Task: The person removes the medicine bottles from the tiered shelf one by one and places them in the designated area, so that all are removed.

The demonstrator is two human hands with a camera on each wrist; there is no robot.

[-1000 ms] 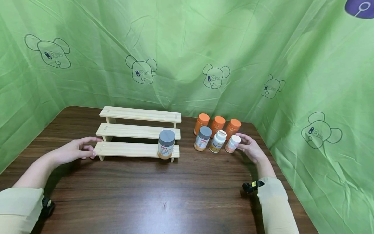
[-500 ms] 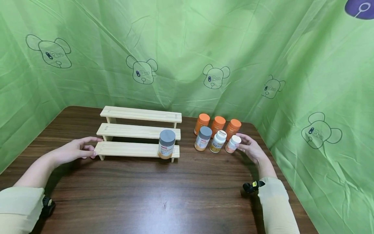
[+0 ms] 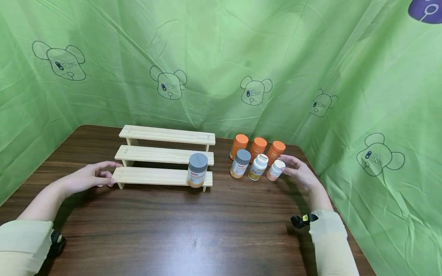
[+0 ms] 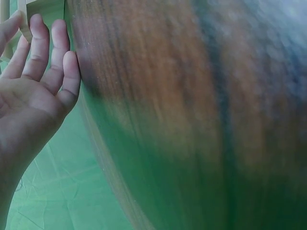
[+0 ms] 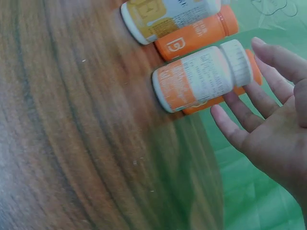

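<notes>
At the left, my left hand (image 3: 84,178) pinches the end of the lowest step of the three-tier wooden display shelf (image 3: 148,176) between thumb and index finger. Its other fingers are loosely bent in the left wrist view, where the shelf end (image 4: 24,21) shows at the top corner. My right hand (image 3: 301,173) is beside a small white-capped pill bottle (image 3: 274,171), fingers spread. In the right wrist view the thumb is apart from the bottle's cap (image 5: 237,62), and the fingers reach behind it; whether they touch it cannot be told.
A grey-capped bottle (image 3: 197,171) stands on the lowest step's right end. Another grey-capped bottle (image 3: 239,165) and a white-and-yellow bottle (image 3: 258,167) are left of the small one. Behind them stand three orange bottles (image 3: 237,147). Green cloth (image 3: 214,57) surrounds the dark wooden table (image 3: 165,226).
My right hand and forearm have shifted slightly right, and the fingers have spread a little from the small bottle. The left hand, shelf and bottles stay where they were.
</notes>
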